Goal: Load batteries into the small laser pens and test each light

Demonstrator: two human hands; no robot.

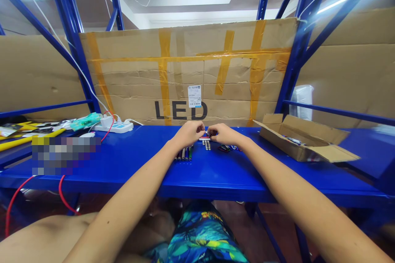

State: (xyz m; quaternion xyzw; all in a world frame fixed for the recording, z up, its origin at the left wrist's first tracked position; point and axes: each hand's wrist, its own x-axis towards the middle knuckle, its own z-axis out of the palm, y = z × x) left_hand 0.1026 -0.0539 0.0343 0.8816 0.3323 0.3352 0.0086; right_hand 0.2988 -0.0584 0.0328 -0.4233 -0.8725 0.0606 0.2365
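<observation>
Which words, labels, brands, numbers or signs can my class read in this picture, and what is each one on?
"LED": large dark letters on the cardboard panel behind the table.
White label on that panel: printed lines, too small to read.
Patterned shorts: orange marks, too blurred to tell whether they are letters.
No other text is readable.

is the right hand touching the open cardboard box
Apart: the head view shows blue tabletop between the right hand and the open cardboard box.
</observation>
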